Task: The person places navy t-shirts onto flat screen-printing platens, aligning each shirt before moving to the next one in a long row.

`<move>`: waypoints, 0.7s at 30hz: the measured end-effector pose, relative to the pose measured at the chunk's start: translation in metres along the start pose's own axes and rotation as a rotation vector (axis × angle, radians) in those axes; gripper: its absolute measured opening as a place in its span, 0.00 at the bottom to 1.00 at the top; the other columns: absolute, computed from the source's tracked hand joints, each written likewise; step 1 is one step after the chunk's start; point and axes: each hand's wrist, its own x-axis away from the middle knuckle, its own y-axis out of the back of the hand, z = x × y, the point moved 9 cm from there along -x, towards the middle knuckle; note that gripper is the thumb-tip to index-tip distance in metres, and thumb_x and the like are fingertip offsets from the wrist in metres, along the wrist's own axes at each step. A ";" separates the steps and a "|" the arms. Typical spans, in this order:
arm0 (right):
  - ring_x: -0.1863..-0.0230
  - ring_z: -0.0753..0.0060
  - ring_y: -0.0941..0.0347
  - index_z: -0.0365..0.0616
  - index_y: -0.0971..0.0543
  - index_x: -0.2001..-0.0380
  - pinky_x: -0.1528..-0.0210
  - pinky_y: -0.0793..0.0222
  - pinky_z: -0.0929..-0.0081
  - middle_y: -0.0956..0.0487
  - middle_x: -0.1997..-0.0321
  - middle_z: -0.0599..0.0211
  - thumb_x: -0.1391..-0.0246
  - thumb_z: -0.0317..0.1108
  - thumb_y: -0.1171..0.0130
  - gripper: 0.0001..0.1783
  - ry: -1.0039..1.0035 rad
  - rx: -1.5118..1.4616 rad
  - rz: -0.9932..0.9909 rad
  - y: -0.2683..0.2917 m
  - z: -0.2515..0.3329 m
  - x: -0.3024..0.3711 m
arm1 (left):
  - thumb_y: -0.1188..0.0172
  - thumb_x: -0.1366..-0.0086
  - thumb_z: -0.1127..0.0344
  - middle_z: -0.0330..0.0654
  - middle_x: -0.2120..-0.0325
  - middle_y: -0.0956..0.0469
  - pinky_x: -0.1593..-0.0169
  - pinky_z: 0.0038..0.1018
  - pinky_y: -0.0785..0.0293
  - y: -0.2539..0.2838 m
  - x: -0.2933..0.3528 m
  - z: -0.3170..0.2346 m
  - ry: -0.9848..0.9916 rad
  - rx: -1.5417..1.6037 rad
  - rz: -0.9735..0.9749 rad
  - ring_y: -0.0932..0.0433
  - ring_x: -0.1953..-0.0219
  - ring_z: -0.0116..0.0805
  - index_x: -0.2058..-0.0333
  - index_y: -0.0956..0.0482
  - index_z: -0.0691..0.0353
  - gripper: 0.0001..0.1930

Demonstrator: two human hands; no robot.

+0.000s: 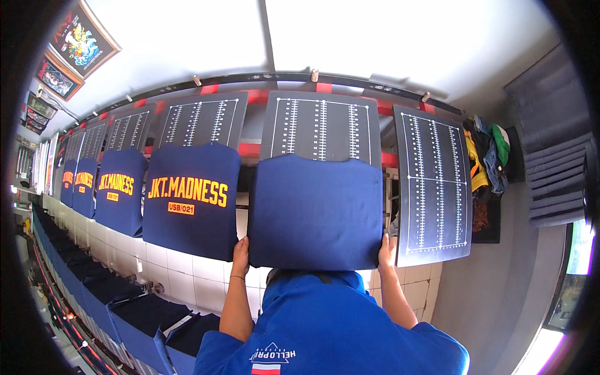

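Leftmost, I see navy shirts with orange print (187, 236) on dark boards. Next, my left hand (241, 252) is at the lower left edge of a plain navy shirt (317, 212), drawn over a gridded board (337, 128); my right hand (388, 251) is at its right edge. Fingers partly hidden, I can't tell how closed either is. Beyond stands another gridded board (447, 206).

bright view on my feed, white surface (406, 37) nearly washed out, glare and purple fringing I see at the right-hand opening (582, 247), dark rail (250, 78) bowed by fisheye, corners black
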 end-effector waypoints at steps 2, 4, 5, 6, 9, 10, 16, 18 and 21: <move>0.37 0.41 0.35 0.29 0.33 0.40 0.33 0.42 0.55 0.29 0.41 0.41 0.38 0.42 0.43 0.31 0.410 0.404 -0.248 -0.010 0.076 0.009 | 0.53 0.25 0.51 0.41 0.58 0.18 0.51 0.25 0.25 0.001 0.000 0.004 -0.019 0.014 -0.003 0.20 0.58 0.29 0.54 0.23 0.66 0.21; 0.36 0.34 0.39 0.28 0.37 0.38 0.32 0.45 0.49 0.33 0.37 0.37 0.43 0.42 0.38 0.38 0.849 0.585 -0.184 -0.059 0.169 0.031 | 0.53 0.25 0.51 0.42 0.58 0.18 0.51 0.25 0.25 0.003 0.000 0.006 -0.024 0.027 -0.014 0.20 0.58 0.29 0.54 0.23 0.67 0.22; 0.34 0.35 0.41 0.27 0.37 0.38 0.31 0.48 0.48 0.34 0.37 0.37 0.45 0.44 0.37 0.39 0.868 0.648 -0.177 -0.088 0.185 0.026 | 0.53 0.25 0.51 0.42 0.58 0.18 0.51 0.25 0.25 0.005 0.000 0.008 -0.006 0.027 -0.034 0.20 0.58 0.29 0.52 0.24 0.68 0.23; 0.32 0.36 0.42 0.26 0.37 0.38 0.30 0.50 0.47 0.35 0.36 0.37 0.46 0.46 0.36 0.41 0.886 0.712 -0.177 -0.115 0.204 0.024 | 0.54 0.25 0.51 0.42 0.58 0.19 0.51 0.25 0.25 0.007 0.000 0.009 -0.004 0.031 -0.056 0.21 0.58 0.29 0.52 0.24 0.68 0.23; 0.26 0.41 0.52 0.28 0.39 0.36 0.27 0.59 0.48 0.41 0.30 0.42 0.44 0.56 0.42 0.45 0.774 0.757 0.057 -0.208 0.247 0.022 | 0.54 0.25 0.48 0.41 0.60 0.20 0.55 0.27 0.25 0.030 0.009 0.012 -0.072 -0.093 -0.234 0.21 0.61 0.30 0.56 0.24 0.65 0.23; 0.25 0.44 0.54 0.29 0.39 0.36 0.26 0.60 0.48 0.42 0.28 0.44 0.44 0.62 0.45 0.48 0.844 0.763 0.082 -0.242 0.250 0.025 | 0.54 0.26 0.46 0.42 0.60 0.20 0.56 0.27 0.24 0.038 0.015 0.019 0.007 -0.162 -0.263 0.21 0.62 0.31 0.56 0.24 0.64 0.24; 0.23 0.55 0.57 0.37 0.44 0.31 0.25 0.65 0.49 0.46 0.25 0.56 0.39 0.65 0.56 0.47 1.089 0.902 0.378 -0.301 0.256 0.044 | 0.52 0.28 0.43 0.44 0.63 0.21 0.66 0.28 0.23 0.161 0.093 0.063 0.254 -0.343 -0.288 0.20 0.68 0.35 0.57 0.25 0.63 0.25; 0.23 0.53 0.58 0.39 0.45 0.30 0.24 0.66 0.49 0.47 0.25 0.54 0.39 0.64 0.54 0.47 0.920 0.914 0.245 -0.240 0.242 -0.004 | 0.51 0.28 0.47 0.43 0.66 0.21 0.73 0.24 0.24 0.231 0.117 0.050 0.001 -0.243 -0.246 0.20 0.71 0.35 0.59 0.25 0.62 0.21; 0.24 0.45 0.57 0.33 0.48 0.30 0.25 0.65 0.46 0.49 0.25 0.44 0.35 0.58 0.55 0.44 0.657 1.061 -0.111 -0.117 0.191 -0.088 | 0.53 0.27 0.54 0.41 0.65 0.21 0.76 0.19 0.28 0.335 0.131 -0.001 -0.019 -0.084 -0.527 0.21 0.72 0.31 0.62 0.25 0.60 0.16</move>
